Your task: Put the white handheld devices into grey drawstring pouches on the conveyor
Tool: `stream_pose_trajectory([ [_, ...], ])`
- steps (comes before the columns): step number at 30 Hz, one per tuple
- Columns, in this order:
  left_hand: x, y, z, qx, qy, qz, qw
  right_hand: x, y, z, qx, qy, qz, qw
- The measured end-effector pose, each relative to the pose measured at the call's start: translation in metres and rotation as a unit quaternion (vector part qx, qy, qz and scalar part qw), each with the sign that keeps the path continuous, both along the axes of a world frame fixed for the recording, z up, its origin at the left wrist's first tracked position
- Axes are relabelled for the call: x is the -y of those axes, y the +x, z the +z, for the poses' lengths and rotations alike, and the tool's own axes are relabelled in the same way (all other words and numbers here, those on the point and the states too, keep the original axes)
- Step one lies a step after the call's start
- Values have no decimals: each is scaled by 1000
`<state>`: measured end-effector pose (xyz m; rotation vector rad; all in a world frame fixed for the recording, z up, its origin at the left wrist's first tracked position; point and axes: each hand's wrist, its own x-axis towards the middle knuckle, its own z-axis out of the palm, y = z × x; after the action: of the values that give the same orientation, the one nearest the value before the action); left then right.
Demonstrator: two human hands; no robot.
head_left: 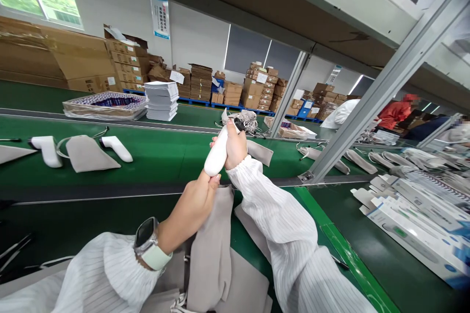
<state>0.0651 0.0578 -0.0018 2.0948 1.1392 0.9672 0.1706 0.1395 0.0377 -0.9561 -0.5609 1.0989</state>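
Grip of both hands closed on a white handheld device (216, 156), held up over the green table (169, 156).
The right hand (236, 145) wraps its upper part near the dark end, while the left hand (198, 198) pinches the rounded bottom; the smooth-looking casing could slip if the right fingers loosen, since the left has only a small hold. Close below lies a grey fabric pouch (213, 239), which the loose left cuff (123, 259) could catch and drag.

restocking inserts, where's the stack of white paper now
In the head view, the white paper stack stands left of centre on the far bench, just right of the patterned basket.
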Motion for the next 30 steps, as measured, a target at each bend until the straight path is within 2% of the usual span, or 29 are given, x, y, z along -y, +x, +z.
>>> stream_pose_trajectory([
  [4,-1,-1,3,5,16,18,1000,2,-2,0,10,3,-1,1000],
  [8,3,-2,6,52,-18,67,996,6,-5,0,11,1,-5,1000],
  [16,6,0,3,142,-45,118,982,8,-11,-4,-2,-22,27,999],
  [18,6,0,3,138,-37,106,984,8,-11,-4,-4,-17,30,999],
  [26,1,-5,6,0,53,55,997,6,-7,-2,5,-2,23,1000],
  [30,-2,-6,8,-23,46,-1,999,5,-3,-2,19,8,22,1000],
])
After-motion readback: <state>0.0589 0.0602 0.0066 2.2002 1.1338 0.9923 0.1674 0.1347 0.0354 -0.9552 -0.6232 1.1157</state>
